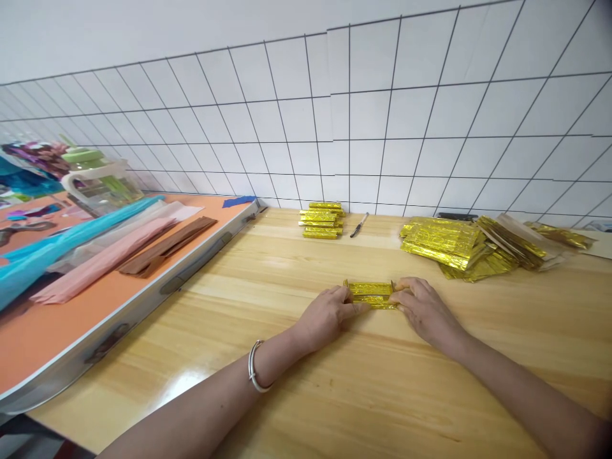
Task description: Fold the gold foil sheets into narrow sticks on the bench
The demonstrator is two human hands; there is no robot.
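A small piece of gold foil paper [369, 289], folded into a narrow strip with its ends standing up, lies on the wooden table between my hands. My left hand [326, 317] is closed at its left end, thumb stretched along the near edge. The right end is pinched by the fingers of my right hand [424, 312]. Beyond them stands a neat stack of folded gold foil pieces [320, 221]. To the right lies a loose pile of flat gold foil sheets [447, 242]. My fingertips partly hide the ends of the piece.
A pen [359, 225] lies by the gridded wall [373, 115]. On the left, an orange-topped table [201, 245] with a raised edge carries blue, pink and brown crepe paper [167, 245], scissors [23, 231] and a clear jug with a green-lidded bottle [102, 178].
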